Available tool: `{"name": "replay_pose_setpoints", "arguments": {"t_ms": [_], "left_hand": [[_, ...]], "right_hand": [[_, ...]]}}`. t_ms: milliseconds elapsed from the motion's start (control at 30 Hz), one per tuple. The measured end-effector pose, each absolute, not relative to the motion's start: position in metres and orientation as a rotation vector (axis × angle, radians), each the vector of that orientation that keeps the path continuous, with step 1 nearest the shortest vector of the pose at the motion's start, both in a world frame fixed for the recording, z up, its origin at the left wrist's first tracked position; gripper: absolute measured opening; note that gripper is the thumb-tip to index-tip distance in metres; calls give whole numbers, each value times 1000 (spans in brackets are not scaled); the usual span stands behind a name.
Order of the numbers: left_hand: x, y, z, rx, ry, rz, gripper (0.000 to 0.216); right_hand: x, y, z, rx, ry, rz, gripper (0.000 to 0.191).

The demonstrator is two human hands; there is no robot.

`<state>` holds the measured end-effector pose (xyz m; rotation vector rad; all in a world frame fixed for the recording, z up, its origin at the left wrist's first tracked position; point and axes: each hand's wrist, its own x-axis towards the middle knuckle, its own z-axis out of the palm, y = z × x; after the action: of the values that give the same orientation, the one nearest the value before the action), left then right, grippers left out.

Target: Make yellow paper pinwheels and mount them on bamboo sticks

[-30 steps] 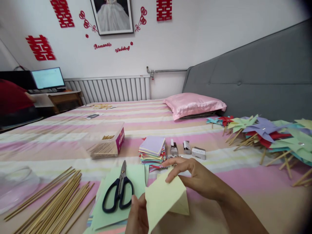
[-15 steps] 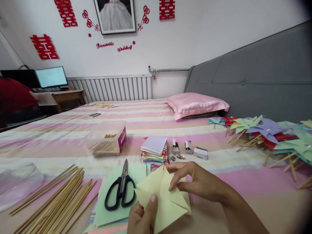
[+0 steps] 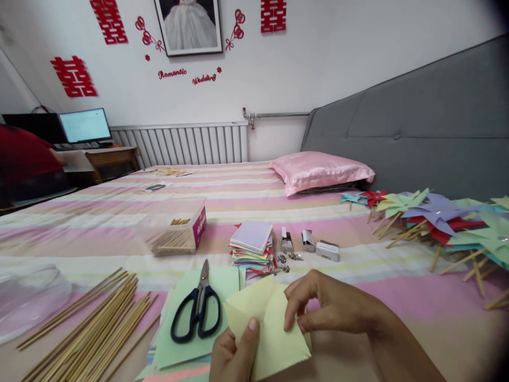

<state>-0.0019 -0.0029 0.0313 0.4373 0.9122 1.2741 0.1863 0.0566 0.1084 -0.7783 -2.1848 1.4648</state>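
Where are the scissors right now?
In the head view, the scissors lie on green paper, left of the yellow sheet and right of the wooden sticks.

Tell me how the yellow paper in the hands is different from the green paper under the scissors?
The yellow paper is folded into flaps; the green paper lies flat. The left hand and right hand hold the yellow paper; no hand touches the green paper, which lies under the scissors. Both are plain coloured sheets.
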Motion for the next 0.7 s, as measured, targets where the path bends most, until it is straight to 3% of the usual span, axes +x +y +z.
{"name": "replay_pose_setpoints", "arguments": {"t_ms": [700], "left_hand": [[1,-5,33,505,979,1264,31]], "right_hand": [[178,57,98,-906,-2153,1485,20]]}}
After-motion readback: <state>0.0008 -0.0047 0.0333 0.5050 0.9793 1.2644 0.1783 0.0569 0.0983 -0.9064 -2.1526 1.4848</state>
